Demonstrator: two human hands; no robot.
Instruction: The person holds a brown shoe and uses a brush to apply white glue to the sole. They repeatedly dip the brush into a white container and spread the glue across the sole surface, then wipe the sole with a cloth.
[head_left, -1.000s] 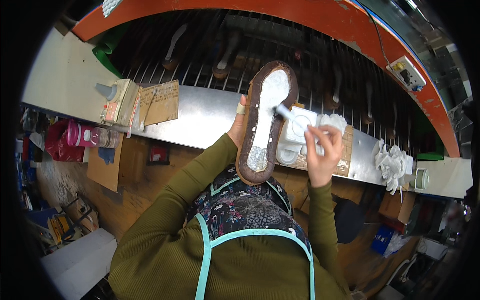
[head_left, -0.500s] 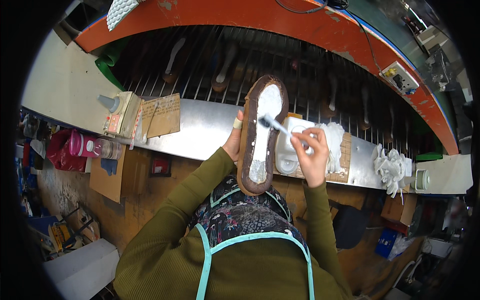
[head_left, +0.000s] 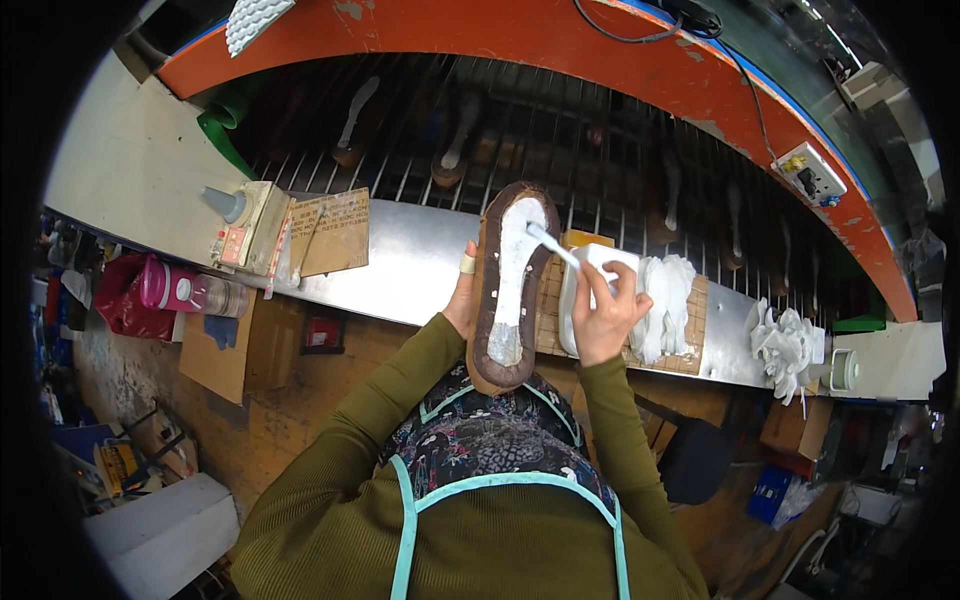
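Note:
My left hand (head_left: 462,297) grips a brown shoe upper (head_left: 511,268) from its left side, bottom face up and toe-to-heel length upright before me. A strip of tape wraps one finger; the other fingers are hidden behind the shoe. The shoe's bottom has a white middle, a brown folded margin and a greyish patch at the near end. In my right hand (head_left: 607,312) a white-handled brush (head_left: 556,247) is pinched, its tip against the white area near the far end. Right of the shoe, partly behind my hand, stands a white plastic container (head_left: 568,318).
White gloves (head_left: 662,308) lie on a cardboard sheet (head_left: 692,345) over the metal ledge (head_left: 410,262). More gloves (head_left: 782,340) hang farther right. Beyond run the metal rollers of a conveyor (head_left: 400,180) carrying several shoes, under an orange arch (head_left: 480,32). A tin (head_left: 250,225) stands left.
The shoe has shifted slightly left and toward me in the picture. My right hand has moved left and a little nearer, and the brush tip now touches closer to the shoe's far end.

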